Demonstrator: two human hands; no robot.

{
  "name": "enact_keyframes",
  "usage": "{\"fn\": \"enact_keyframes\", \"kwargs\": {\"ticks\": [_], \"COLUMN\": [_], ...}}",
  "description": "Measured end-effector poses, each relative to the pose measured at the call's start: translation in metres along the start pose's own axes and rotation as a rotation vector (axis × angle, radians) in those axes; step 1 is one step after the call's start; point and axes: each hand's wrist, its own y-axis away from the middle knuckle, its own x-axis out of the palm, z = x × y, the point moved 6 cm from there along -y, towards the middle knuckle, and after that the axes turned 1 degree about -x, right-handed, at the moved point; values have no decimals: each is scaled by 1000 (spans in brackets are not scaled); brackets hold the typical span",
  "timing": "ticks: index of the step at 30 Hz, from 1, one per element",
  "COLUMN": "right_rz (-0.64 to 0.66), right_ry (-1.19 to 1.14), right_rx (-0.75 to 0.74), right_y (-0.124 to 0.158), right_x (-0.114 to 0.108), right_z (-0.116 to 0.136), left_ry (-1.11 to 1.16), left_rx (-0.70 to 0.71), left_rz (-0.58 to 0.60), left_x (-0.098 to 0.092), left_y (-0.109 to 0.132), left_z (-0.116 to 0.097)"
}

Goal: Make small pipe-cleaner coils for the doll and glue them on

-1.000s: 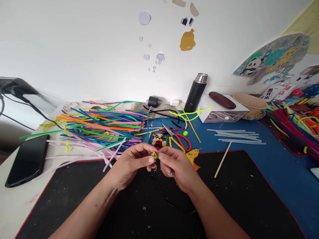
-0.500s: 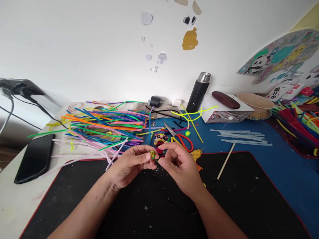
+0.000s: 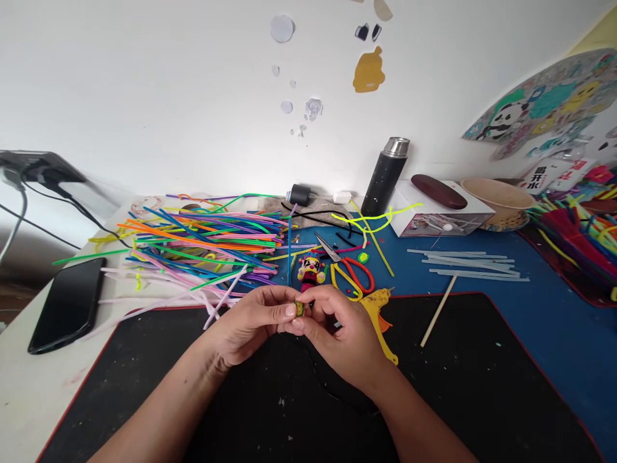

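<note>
A small yellow and green piece [image 3: 299, 309] is pinched between the fingertips of both hands, above the black mat. My left hand [image 3: 265, 315] grips it from the left with thumb and forefinger. From the right, my right hand [image 3: 332, 321] closes on it with thumb and forefinger, the fingertips of both hands meeting. Just beyond the hands lies a small figure [image 3: 311, 269] with a blue and red headpiece and a dark red body. Scissors [image 3: 355, 273] with red and yellow handles lie beside it, and a yellow glue gun [image 3: 376, 308] is partly behind my right hand.
Many coloured pipe cleaners [image 3: 207, 238] lie left of centre, near a black phone [image 3: 67, 305]. Behind stand a black flask [image 3: 384, 180], a white box [image 3: 438, 218] and a bowl [image 3: 499, 196]. Glue sticks [image 3: 475, 265] and a wooden stick [image 3: 438, 312] lie right, on and beside the black mat [image 3: 463, 386].
My right hand has moved left and closed in against my left fingertips around the small piece. More of the figure and the glue gun now shows.
</note>
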Motion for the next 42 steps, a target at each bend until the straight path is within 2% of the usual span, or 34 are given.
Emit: {"fn": "enact_keyframes", "kwargs": {"ticks": [6, 14, 42], "right_rz": [-28, -1, 6], "right_ry": [74, 93, 70], "right_rx": [-46, -39, -44], "right_y": [1, 1, 0], "right_x": [-1, -1, -1], "right_z": [5, 4, 4], "left_ry": [-38, -5, 30], "left_rx": [-24, -29, -12], "left_rz": [-9, 4, 31], "left_x": [-2, -1, -1], "left_y": [1, -2, -4], "left_z": [1, 2, 2]}}
